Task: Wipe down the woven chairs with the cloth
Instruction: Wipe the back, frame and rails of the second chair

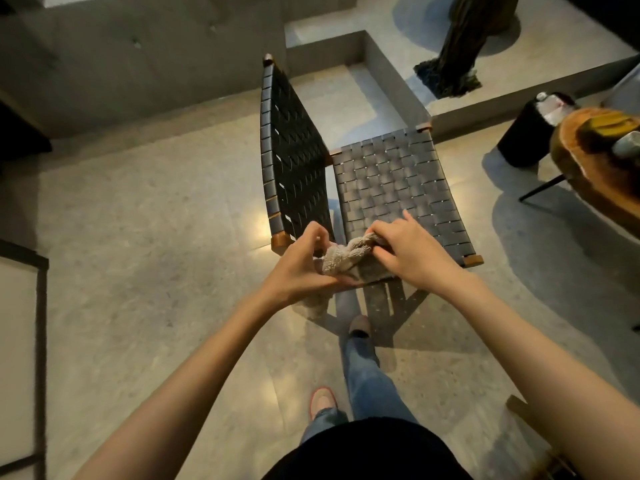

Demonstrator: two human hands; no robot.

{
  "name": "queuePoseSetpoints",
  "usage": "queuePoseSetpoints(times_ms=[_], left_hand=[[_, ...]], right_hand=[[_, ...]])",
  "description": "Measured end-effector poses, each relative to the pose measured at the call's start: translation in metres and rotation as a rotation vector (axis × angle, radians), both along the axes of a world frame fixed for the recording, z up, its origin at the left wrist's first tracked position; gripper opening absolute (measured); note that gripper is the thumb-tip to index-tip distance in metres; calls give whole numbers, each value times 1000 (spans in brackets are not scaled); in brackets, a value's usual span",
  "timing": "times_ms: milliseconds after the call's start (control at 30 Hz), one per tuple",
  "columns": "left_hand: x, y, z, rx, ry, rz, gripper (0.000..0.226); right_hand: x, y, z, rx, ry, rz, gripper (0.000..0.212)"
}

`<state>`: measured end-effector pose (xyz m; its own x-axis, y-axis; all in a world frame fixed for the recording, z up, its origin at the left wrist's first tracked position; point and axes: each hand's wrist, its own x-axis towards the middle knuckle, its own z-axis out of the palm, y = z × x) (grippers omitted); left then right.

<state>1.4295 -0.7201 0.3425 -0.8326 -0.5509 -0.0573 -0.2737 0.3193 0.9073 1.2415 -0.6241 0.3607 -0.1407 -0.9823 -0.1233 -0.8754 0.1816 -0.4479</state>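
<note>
A woven chair [391,181] of dark straps on a wooden frame stands on the floor in front of me, its backrest [291,161] on the left and its seat on the right. A fluffy beige cloth [341,259] is bunched over the seat's near edge. My left hand [301,268] grips the cloth's left end, and part of the cloth hangs below it. My right hand [412,251] holds the cloth's right end, fingers curled into it on the seat.
A round wooden side table [588,181] with objects on it stands at the right, a black bin [526,133] behind it. A raised concrete platform [391,64] with a dark sculpture lies beyond the chair. Another wooden frame [533,427] shows at bottom right.
</note>
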Motion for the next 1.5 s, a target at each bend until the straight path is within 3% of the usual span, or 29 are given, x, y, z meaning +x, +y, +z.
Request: queuePoseSetpoints(times_ms=[100,233,300,433,533,700,833,933,1167,1300,1367,1433,1500], left_hand=[[-12,-23,-4,-43,-80,19,61],[-35,-61,-20,-263,-261,49,16],[-48,-75,-28,-258,-315,175,13],[-81,-99,-33,160,-295,426,15],[-100,-113,-36,471,-278,503,18],[-111,-130,-35,861,-161,595,20],[-102,-147,-36,1124,-101,612,40],[-91,-160,-45,1028,-178,563,37],[-73,-180,-74,1115,-166,560,33],[-55,-199,-78,1095,-165,447,46],[-49,-205,-80,845,-222,447,44],[-44,-208,-88,424,-232,489,33],[-41,-206,-100,39,-256,495,26]], right_hand=[[-20,-18,-7,24,-144,-76,17],[-50,-51,-26,11,-245,-157,16],[-59,-70,-37,13,-273,-183,14],[-71,-101,-50,-58,-429,-323,9],[-71,-123,-57,41,-652,-367,10],[-58,-143,-68,196,-1103,-369,41],[-47,-143,-89,114,-1083,-460,57],[-36,-148,-102,-15,-1012,-635,51],[14,-168,-126,-61,-1140,-622,47],[37,-175,-137,-69,-1035,-663,57],[39,-175,-142,-115,-911,-739,55],[39,-171,-147,-167,-712,-786,57],[46,-166,-153,-124,-641,-661,63]])
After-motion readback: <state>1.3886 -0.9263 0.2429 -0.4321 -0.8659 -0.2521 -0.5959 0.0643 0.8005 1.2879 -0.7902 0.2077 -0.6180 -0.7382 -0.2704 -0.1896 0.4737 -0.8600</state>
